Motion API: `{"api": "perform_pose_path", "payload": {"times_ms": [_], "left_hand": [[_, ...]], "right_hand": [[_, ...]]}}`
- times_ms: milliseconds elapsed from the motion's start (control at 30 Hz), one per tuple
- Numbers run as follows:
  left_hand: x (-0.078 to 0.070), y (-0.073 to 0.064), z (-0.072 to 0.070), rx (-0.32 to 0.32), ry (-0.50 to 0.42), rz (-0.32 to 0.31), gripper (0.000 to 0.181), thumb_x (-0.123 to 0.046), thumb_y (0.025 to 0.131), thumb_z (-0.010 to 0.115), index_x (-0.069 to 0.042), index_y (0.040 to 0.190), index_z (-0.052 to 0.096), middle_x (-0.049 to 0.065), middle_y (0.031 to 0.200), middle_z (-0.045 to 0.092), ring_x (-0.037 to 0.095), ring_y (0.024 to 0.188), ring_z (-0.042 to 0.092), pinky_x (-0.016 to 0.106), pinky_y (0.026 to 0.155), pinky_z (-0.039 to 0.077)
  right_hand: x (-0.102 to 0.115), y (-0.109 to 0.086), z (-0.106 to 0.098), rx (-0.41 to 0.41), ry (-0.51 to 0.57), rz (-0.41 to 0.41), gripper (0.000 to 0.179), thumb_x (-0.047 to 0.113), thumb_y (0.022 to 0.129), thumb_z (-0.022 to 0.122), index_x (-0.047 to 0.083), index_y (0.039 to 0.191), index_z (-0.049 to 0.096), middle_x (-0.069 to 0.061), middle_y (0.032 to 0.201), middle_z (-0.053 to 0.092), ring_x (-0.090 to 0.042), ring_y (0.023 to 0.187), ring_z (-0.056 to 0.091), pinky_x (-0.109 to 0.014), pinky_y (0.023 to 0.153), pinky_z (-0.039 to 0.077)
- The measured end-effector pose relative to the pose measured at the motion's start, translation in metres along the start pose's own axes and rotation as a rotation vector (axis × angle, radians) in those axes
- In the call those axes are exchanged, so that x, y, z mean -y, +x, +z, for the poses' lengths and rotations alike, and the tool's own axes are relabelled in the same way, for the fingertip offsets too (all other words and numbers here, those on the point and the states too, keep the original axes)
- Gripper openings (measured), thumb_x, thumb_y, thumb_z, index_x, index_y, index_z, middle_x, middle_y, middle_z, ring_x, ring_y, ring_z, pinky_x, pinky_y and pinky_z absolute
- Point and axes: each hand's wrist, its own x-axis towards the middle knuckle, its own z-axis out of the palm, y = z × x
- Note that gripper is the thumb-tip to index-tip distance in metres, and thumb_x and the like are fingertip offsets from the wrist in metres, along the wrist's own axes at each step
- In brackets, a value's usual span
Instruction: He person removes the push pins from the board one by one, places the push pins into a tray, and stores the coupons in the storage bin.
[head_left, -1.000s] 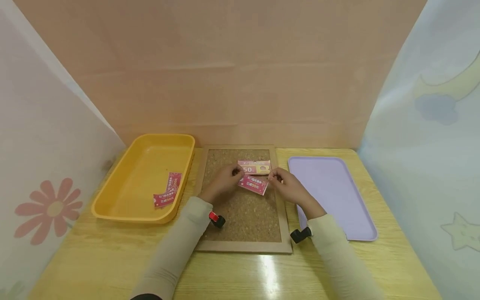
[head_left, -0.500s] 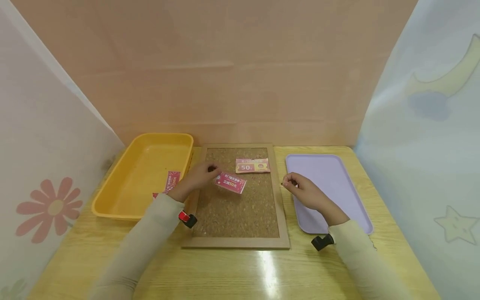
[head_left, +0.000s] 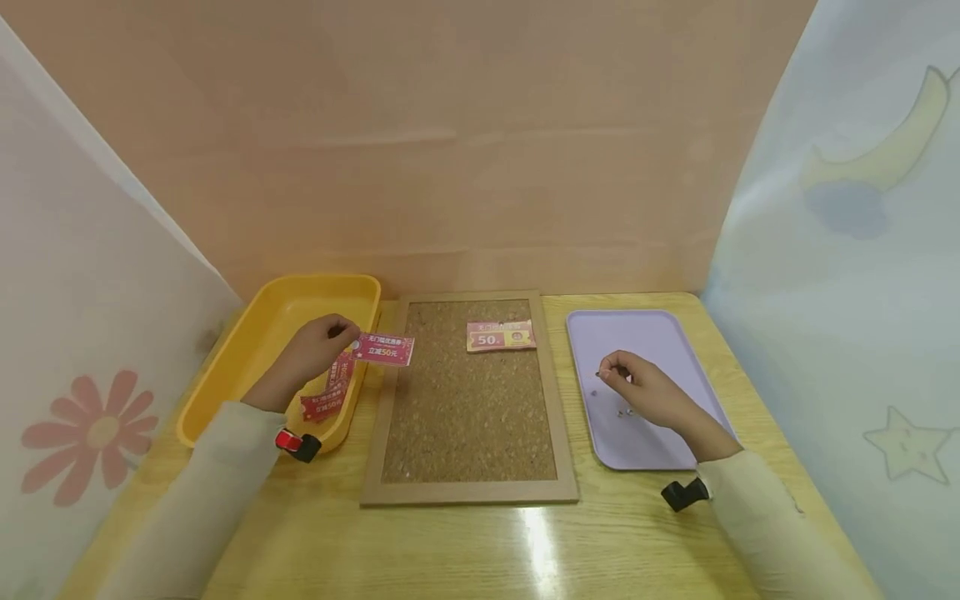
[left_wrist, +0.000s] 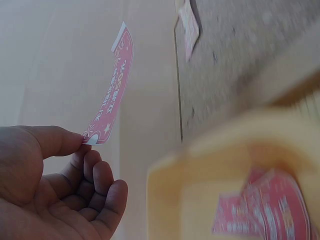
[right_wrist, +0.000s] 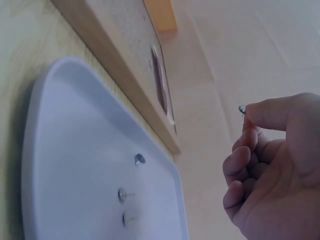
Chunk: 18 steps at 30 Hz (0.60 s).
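Observation:
My left hand (head_left: 311, 350) pinches one end of a pink paper coupon (head_left: 384, 348) between thumb and forefinger, over the right side of the yellow tray (head_left: 272, 312). The coupon's free end points right, over the corkboard's left frame; it bows in the left wrist view. Between thumb and forefinger of my right hand (head_left: 648, 392) is a small metal thumbtack (right_wrist: 242, 108), held above the purple tray (head_left: 630, 333). Three more thumbtacks (right_wrist: 122, 195) lie in that tray. Another coupon (head_left: 500, 337) lies at the upper right of the corkboard (head_left: 472, 425).
Several pink coupons (head_left: 324, 403) overlap inside the yellow tray, near its right wall. The wood-framed corkboard lies between the two trays on the wooden table (head_left: 450, 550). Fabric walls stand at the back (head_left: 450, 167) and both sides.
Both hands have moved apart from the corkboard. The left carries its coupon leftward to the yellow tray; the right moves with its thumbtack over the purple tray. The other coupon stays on the board.

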Motion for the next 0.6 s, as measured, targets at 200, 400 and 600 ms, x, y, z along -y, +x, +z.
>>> {"api": "perform_pose_path", "payload": {"times_ms": [200,400,600], "left_hand": [[0.029,-0.011,-0.022,-0.021,-0.025,-0.037,0.049,-0.039,0.104,0.04,0.004,0.126,0.05,0.022,0.118,0.054,0.038,0.105,0.05,0.047,0.086,0.044],[0.051,-0.02,-0.043,-0.044,-0.022,-0.084,0.051,-0.036,0.105,0.035,0.01,0.124,0.046,0.024,0.112,0.051,0.036,0.098,0.047,0.042,0.079,0.042],[0.081,-0.027,-0.053,-0.047,-0.03,-0.169,0.06,-0.042,0.104,0.033,0.011,0.13,0.043,0.027,0.118,0.048,0.04,0.105,0.048,0.051,0.087,0.044]], "right_hand": [[-0.012,-0.009,-0.005,-0.009,-0.03,0.029,0.023,0.025,0.103,0.05,0.003,0.104,0.056,-0.005,0.09,0.053,-0.018,0.078,0.045,-0.028,0.065,0.04],[-0.023,-0.02,-0.012,-0.01,-0.045,0.046,0.023,0.023,0.103,0.05,0.002,0.106,0.057,-0.01,0.095,0.057,-0.019,0.083,0.047,-0.027,0.069,0.04],[-0.037,-0.027,-0.016,-0.019,-0.074,0.058,0.022,0.022,0.103,0.051,0.002,0.105,0.058,-0.01,0.096,0.059,-0.019,0.085,0.048,-0.026,0.071,0.041]]}}
